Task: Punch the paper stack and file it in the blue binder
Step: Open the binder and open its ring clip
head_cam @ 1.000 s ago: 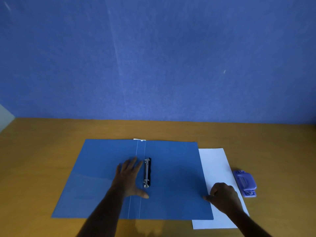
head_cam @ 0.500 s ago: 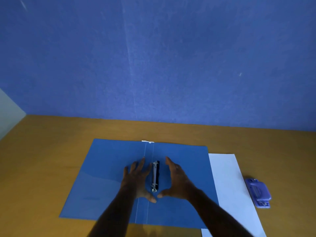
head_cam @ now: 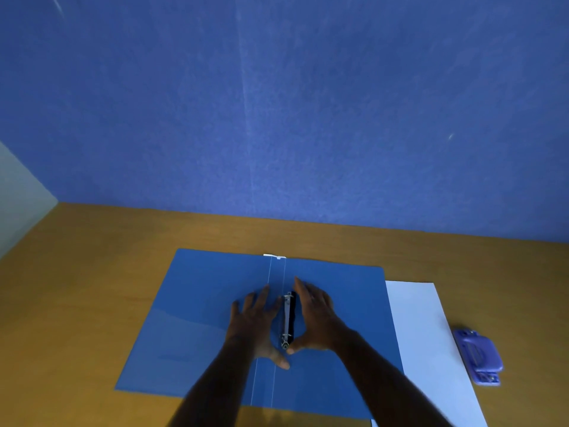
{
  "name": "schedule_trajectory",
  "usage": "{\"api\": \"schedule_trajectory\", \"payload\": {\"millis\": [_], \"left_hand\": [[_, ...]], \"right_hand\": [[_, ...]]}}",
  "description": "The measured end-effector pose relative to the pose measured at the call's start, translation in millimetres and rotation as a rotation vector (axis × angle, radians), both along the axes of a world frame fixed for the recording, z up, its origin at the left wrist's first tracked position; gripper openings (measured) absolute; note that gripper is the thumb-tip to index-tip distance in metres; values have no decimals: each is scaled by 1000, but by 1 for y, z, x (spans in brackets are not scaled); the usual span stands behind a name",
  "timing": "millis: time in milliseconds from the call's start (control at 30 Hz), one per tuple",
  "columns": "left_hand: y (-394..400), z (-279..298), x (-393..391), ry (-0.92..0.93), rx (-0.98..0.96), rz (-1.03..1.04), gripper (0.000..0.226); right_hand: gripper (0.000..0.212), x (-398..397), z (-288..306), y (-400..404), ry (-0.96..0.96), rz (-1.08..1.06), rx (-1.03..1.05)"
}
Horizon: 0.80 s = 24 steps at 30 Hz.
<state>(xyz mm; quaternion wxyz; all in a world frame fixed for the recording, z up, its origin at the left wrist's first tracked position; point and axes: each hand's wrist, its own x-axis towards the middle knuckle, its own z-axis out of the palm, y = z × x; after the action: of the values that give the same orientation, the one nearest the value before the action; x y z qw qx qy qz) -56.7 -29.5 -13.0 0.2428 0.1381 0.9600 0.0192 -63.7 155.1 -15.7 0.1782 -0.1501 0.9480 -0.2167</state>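
The blue binder (head_cam: 197, 309) lies spread open and flat on the wooden desk. Its metal ring mechanism (head_cam: 288, 318) runs along the spine. My left hand (head_cam: 257, 322) rests flat on the left cover just beside the rings, fingers straight. My right hand (head_cam: 314, 315) lies on the right cover on the other side of the rings, fingers straight, its thumb tip touching the near end of the mechanism. The white paper stack (head_cam: 428, 340) lies flat to the right of the binder, its left edge tucked under the cover. A purple hole punch (head_cam: 478, 355) sits right of the paper.
The wooden desk (head_cam: 92, 272) meets a blue wall (head_cam: 277, 118) at the back. A pale wall (head_cam: 18, 195) closes the far left corner. A small white tab (head_cam: 274, 256) sticks out at the top of the binder's spine.
My right hand left the binder's right edge and came to the right side of the rings, then closed in a little. The left hand stayed beside the rings. The view shifted left.
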Motion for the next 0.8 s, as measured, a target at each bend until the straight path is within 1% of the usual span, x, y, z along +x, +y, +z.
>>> {"api": "schedule_trajectory", "payload": {"millis": [400,533,600,700,800], "left_hand": [[0,0,1,16,-7,4,146],[0,-1,1,14,-9,5,146],[0,0,0,-1,-20,2,145],[1,0,1,-4,-35,-7,144],[1,0,1,-7,-31,-4,143]], "right_hand": [[147,10,1,0,31,38,18],[145,10,7,0,-1,30,-5],[139,9,12,-1,-53,-35,-96],[127,4,15,-3,-166,-188,-300],[119,3,20,-5,-246,-317,-447]]}}
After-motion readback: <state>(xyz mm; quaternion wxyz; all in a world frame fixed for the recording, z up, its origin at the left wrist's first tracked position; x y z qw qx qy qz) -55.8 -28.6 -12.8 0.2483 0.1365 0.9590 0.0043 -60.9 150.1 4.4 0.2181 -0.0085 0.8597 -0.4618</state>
